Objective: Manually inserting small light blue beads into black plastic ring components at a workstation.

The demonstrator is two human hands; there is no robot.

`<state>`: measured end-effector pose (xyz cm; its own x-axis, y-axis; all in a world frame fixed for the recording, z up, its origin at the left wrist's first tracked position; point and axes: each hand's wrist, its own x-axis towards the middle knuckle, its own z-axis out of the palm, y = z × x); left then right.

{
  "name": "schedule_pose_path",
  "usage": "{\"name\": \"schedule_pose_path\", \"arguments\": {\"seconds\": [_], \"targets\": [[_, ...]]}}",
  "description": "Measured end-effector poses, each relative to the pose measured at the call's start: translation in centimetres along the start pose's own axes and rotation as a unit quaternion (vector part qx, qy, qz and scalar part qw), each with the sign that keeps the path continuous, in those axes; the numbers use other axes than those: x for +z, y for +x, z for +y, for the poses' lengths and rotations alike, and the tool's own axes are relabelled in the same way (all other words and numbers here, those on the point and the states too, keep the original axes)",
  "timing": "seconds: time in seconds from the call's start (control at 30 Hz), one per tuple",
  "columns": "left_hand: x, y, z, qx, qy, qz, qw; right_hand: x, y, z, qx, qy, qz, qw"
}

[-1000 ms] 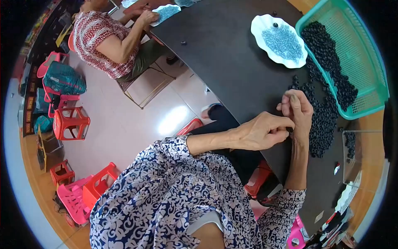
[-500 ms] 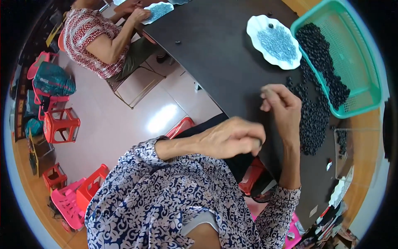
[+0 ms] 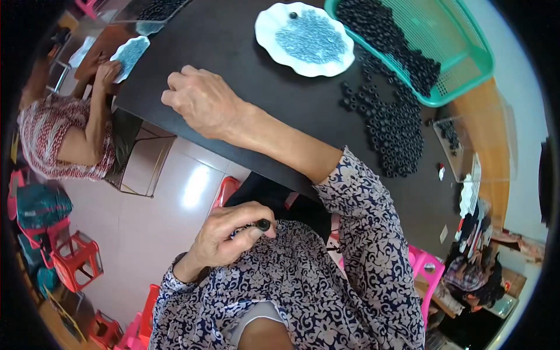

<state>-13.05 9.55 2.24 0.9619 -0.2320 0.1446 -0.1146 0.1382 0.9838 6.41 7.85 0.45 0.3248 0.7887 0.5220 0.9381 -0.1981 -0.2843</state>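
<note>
In front of my body, my left hand [image 3: 230,236] pinches a small black ring-shaped part [image 3: 263,224] between thumb and index finger, its round end facing up. My right hand [image 3: 201,105] is stretched across the dark table toward its left edge, fingers curled in; whatever they hold, if anything, is hidden. A white scalloped plate [image 3: 266,41] holds many tiny clear bluish pieces, plus one black part [image 3: 293,15]. Right of it, a pile of black ring-shaped parts [image 3: 396,140] lies loose on the table. More of them fill one side of a green basket [image 3: 433,102].
A clear plastic box [image 3: 490,143] stands at the table's right side. Across the left corner, another person in a red-and-white patterned top [image 3: 70,137] works at a similar plate [image 3: 142,42]. Red stools [image 3: 79,262] stand on the floor at left.
My right hand has swung from beside the pile to the table's left edge. My left hand has drawn back toward my body with the black part. The view has turned right.
</note>
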Motion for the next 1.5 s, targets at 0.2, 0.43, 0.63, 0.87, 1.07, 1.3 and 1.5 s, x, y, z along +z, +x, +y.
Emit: {"name": "schedule_pose_path", "arguments": {"seconds": [0.2, 0.43, 0.63, 0.87, 1.07, 1.3, 1.5], "targets": [[0.4, 3.0, -0.2, 0.013, -0.017, 0.0, 1.0, -5.5, -7.2, -0.5, 0.069, -0.043, 0.026, 0.996], [3.5, 7.5, -1.3, -0.011, -0.007, 0.09, 0.996, -12.5, -16.6, -0.5, 0.183, -0.097, 0.012, 0.978], [5.6, 10.1, -2.5, -0.021, 0.018, 0.05, 0.998, -16.1, -21.6, 1.1, 0.265, -0.187, 0.024, 0.946], [6.1, 10.7, -3.7, -0.035, 0.038, 0.061, 0.997, -20.0, -22.8, 0.9, 0.319, -0.057, 0.101, 0.941], [6.2, 11.0, -2.9, -0.023, 0.145, 0.046, 0.988, -18.9, -19.8, -1.2, 0.222, 0.186, 0.063, 0.955], [6.1, 10.5, -3.8, 0.005, 0.062, 0.052, 0.997, -17.5, -19.8, -0.9, 0.209, 0.254, 0.045, 0.943], [5.9, 10.4, -4.1, -0.007, 0.011, 0.061, 0.998, -15.8, -20.4, -0.9, 0.267, 0.314, 0.123, 0.903]]}}
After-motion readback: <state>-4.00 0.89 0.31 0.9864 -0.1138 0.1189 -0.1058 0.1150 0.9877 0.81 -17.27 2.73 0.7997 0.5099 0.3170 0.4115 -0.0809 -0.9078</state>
